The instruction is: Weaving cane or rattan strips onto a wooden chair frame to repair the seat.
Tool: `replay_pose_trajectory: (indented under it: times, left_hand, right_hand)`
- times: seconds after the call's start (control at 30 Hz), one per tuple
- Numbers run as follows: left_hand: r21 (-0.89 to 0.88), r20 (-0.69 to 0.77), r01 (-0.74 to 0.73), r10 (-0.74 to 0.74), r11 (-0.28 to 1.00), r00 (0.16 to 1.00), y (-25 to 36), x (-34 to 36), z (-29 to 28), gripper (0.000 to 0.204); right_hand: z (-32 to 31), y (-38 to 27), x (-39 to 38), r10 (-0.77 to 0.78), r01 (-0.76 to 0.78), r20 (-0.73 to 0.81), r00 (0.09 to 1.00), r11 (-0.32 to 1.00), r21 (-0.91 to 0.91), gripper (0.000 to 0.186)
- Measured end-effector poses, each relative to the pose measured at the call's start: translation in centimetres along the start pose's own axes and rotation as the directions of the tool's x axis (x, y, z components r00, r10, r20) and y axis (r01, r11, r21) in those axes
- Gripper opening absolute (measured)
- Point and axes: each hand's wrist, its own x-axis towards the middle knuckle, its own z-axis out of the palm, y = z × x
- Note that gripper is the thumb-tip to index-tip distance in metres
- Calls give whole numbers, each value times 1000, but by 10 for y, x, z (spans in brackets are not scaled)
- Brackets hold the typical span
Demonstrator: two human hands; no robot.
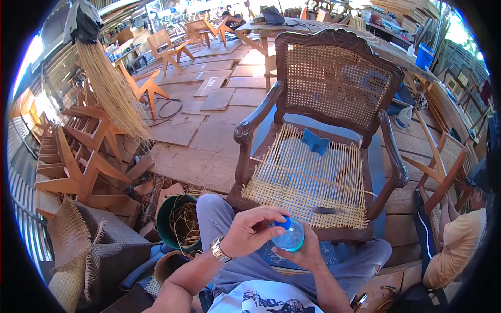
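Observation:
My left hand (254,231) pinches the blue cap (283,223) at the top of a clear plastic bottle (288,237). Wrapped around the bottle's side is my right hand (309,251). Whether the cap is loose or still on the neck, I cannot tell. Just beyond my hands stands a dark carved wooden armchair (323,39) with a cane back. Its seat carries partly woven cane strands (308,175), dense at the near edge and open toward the back. A blue piece (315,142) lies on the far strands, and a small dark tool (329,211) rests on the near weave.
A green bucket (166,224) with cane scraps stands left of my knee, near rolled cane webbing (78,250). Stacked wooden chair frames (88,156) and a hanging bundle of cane strands (107,88) are at left. Another person (462,240) sits at right beside a chair frame.

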Motion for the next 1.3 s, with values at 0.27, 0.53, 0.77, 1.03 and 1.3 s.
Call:
replay_pose_trajectory:
  times: [0.27,0.53,0.77,1.03,1.3]
  left_hand:
    - [-40,-372,-73,53,997,927,23,-4,-4,25]
    - [-274,-558,56,-206,960,804,5,-39,-37,21]
    - [-324,-485,111,-266,939,833,-10,-62,-33,15]
    - [-434,-434,178,-378,883,818,-14,-65,-24,17]
    - [-404,-402,164,-336,900,852,-22,-56,-25,19]
  right_hand:
    - [8,-2,1,-40,36,-67,997,998,-60,72]
    - [-32,-63,19,-265,269,-72,962,962,53,71]
    - [-52,-101,22,-518,512,-137,844,855,-79,67]
    - [-62,-120,25,-656,650,-248,713,751,-120,57]
    - [-92,-142,28,-791,644,-283,542,607,-466,58]
